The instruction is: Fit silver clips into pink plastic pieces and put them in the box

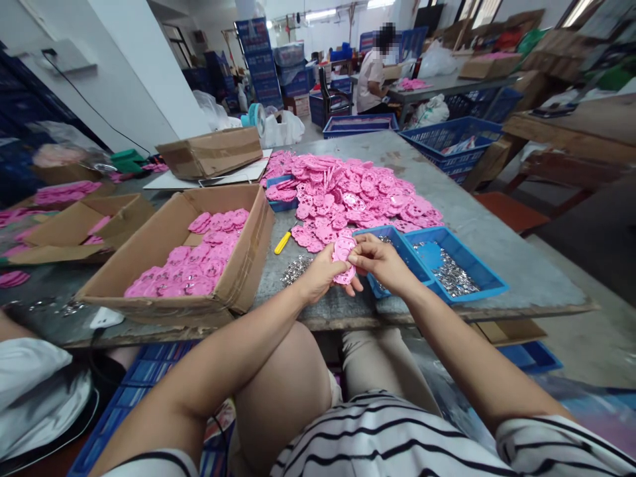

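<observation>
My left hand and my right hand together hold one round pink plastic part just above the table's near edge. The right fingertips pinch at its upper right side. Behind the hands lies a big heap of pink plastic parts on the grey table. To the right of my right hand stand two blue trays: a nearer one and a larger one holding small silver metal pieces. A loose pile of silver pieces lies left of my left hand.
An open cardboard box with pink parts stands at left. A yellow-handled tool lies by it. More boxes and blue crates lie beyond. A seated person works at a far table. Blue crates sit under my table.
</observation>
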`<move>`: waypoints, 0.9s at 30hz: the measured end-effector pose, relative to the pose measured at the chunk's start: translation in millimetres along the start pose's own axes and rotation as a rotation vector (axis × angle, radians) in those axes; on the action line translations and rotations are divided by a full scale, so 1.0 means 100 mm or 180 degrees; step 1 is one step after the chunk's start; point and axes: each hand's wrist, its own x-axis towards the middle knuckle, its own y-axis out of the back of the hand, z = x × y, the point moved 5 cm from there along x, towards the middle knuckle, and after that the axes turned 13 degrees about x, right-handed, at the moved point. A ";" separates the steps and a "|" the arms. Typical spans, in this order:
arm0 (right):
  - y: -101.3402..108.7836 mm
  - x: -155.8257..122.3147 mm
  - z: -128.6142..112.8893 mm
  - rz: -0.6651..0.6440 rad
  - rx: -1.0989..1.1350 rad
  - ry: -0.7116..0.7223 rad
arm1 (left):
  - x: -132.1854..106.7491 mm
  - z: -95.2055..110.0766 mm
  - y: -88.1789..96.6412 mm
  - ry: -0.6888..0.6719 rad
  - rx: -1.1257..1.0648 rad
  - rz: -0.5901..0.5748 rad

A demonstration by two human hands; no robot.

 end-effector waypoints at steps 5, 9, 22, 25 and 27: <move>-0.03 -0.05 -0.04 -0.0009 -0.0294 0.0224 | 0.00 0.00 0.00 -0.0015 0.0175 0.0108; 0.18 -0.06 -0.08 0.0448 -0.0436 0.0444 | -0.02 0.01 0.00 0.0122 0.0238 0.0243; 1.68 -0.21 0.57 0.0648 -0.3444 -0.2295 | 0.00 0.03 0.07 0.0099 0.0139 0.0557; 1.64 -0.24 0.60 0.0620 -0.3484 -0.2292 | 0.02 -0.01 0.10 0.0078 0.0165 0.0665; 1.62 -0.22 0.58 0.0598 -0.3482 -0.2242 | 0.02 -0.03 0.12 0.0064 0.0175 0.0706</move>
